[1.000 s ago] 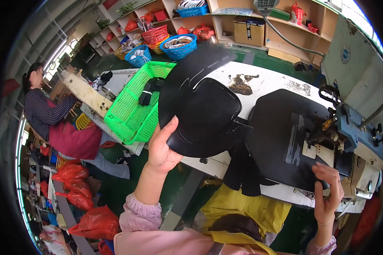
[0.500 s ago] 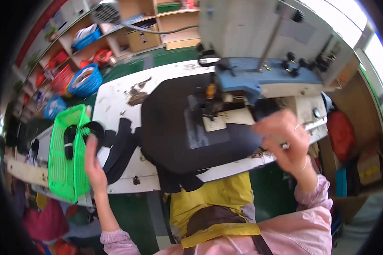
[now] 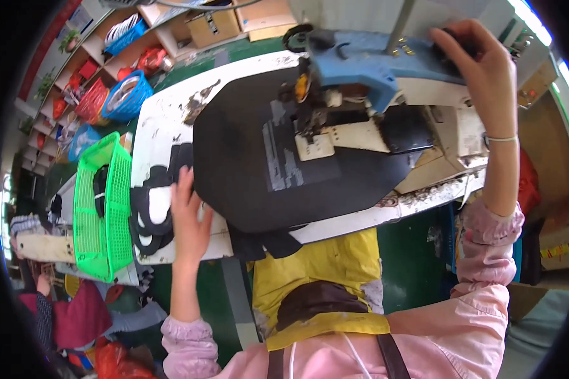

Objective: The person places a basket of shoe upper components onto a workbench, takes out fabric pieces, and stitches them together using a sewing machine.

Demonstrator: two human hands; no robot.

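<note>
a large black fabric panel [image 3: 253, 170] lies flat on the white table, under the sewing machine.

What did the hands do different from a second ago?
The left hand let go of the big black piece it was holding up and came down flat beside the stack of black cut pieces on the white table. The right hand rose from the table's near edge to the top of the sewing machine. The large black panel stayed under the machine, and the green basket stayed at the left.
</note>
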